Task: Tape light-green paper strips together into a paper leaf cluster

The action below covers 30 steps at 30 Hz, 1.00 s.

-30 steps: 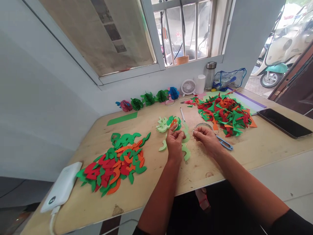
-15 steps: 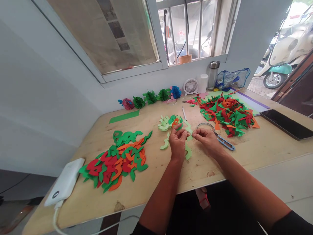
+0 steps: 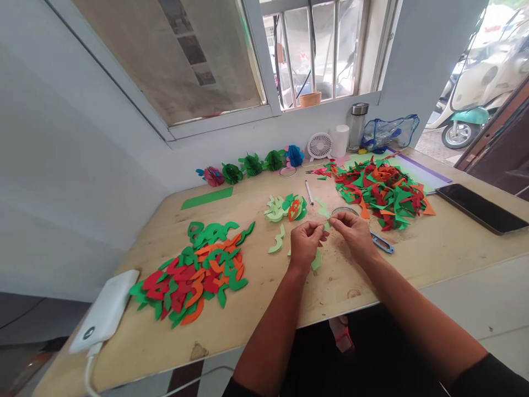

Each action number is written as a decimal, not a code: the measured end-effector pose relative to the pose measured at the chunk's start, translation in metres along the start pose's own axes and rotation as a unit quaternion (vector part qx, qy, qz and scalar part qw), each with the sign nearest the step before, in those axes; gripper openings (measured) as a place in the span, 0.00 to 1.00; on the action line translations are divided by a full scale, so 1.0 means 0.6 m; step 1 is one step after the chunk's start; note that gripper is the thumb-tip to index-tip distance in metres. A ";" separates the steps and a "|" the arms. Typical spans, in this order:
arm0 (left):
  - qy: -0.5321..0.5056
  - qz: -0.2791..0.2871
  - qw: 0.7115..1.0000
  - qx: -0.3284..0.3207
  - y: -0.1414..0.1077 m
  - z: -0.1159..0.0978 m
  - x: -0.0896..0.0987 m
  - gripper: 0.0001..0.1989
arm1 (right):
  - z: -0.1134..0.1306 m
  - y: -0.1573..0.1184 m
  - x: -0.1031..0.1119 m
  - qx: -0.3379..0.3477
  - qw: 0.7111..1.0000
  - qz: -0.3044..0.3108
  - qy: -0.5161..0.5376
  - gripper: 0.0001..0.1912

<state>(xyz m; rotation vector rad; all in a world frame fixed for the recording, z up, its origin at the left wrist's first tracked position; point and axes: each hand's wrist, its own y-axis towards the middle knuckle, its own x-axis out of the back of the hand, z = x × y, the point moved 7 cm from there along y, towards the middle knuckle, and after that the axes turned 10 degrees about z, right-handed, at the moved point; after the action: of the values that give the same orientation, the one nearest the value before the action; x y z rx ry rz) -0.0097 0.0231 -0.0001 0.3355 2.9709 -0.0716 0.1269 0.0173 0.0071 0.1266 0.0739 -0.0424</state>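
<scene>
Over the middle of the table, my left hand and my right hand face each other with fingertips pinched. A light green paper cut-out shows between them, held at my right fingertips. Its lower part reaches my left fingers, which partly hide it. Another light green piece lies under my left hand, and a curved light green cut-out lies to its left. Just beyond are a pile of light green cut-outs and a green and orange paper piece.
Red, green and orange cut-outs lie at left; a scrap heap lies at right. Near my right hand are a blue-handled tool and a ring-shaped coil. A pen, power bank and phone also lie here.
My left hand has turned and dropped a little, its fingers now closer together. The light green cut-out has shifted slightly right with my hands, uncovering the green and orange piece.
</scene>
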 end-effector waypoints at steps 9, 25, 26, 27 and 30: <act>-0.076 -0.022 0.997 -0.006 -0.003 -0.005 0.004 0.09 | 0.013 -0.004 -0.017 -0.002 0.998 0.051 -0.020 0.12; -0.043 -0.006 0.999 -0.021 0.000 -0.004 0.003 0.07 | 0.010 -0.003 -0.020 0.039 0.985 0.060 -0.159 0.06; -0.039 -0.005 0.999 -0.023 0.001 -0.004 0.003 0.06 | 0.010 -0.003 -0.020 0.042 0.983 0.059 -0.170 0.05; -0.035 -0.004 0.999 -0.025 0.001 -0.004 0.003 0.06 | 0.011 -0.004 -0.021 0.045 0.980 0.059 -0.182 0.05; -0.025 -0.003 0.999 -0.033 0.003 -0.004 0.003 0.05 | 0.015 -0.005 -0.021 0.055 0.974 0.056 -0.213 0.04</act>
<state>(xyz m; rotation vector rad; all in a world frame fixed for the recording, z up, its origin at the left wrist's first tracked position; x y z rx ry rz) -0.0116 0.0253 0.0022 0.3102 2.9169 0.0182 0.1148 0.0134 0.0167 0.2291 -0.3649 0.0406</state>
